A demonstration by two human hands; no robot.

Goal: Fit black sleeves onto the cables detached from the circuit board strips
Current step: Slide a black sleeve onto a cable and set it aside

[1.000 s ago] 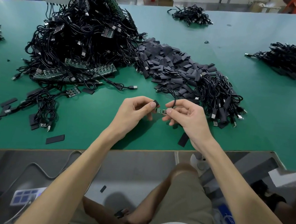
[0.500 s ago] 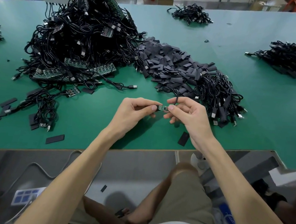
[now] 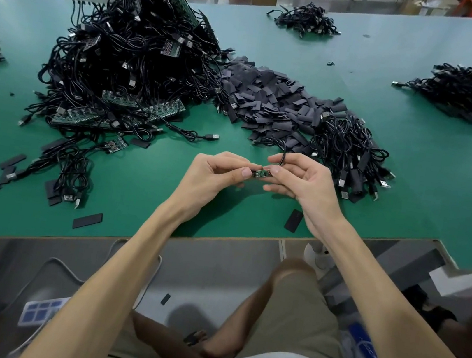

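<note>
Spreading across the green worktop, the sleeve pile lies just beyond the small board. Right hand and left hand each pinch 1 end — long axis left-right, cable rising rightward. Since 1 second ago, the left fingertips' black piece is gone — board barer.

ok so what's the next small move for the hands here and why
Probably slide a black sleeve over the small green circuit board. Both the left hand and right hand pinch its ends, and it looks bare, its black cable looping up from the right fingers.
</note>
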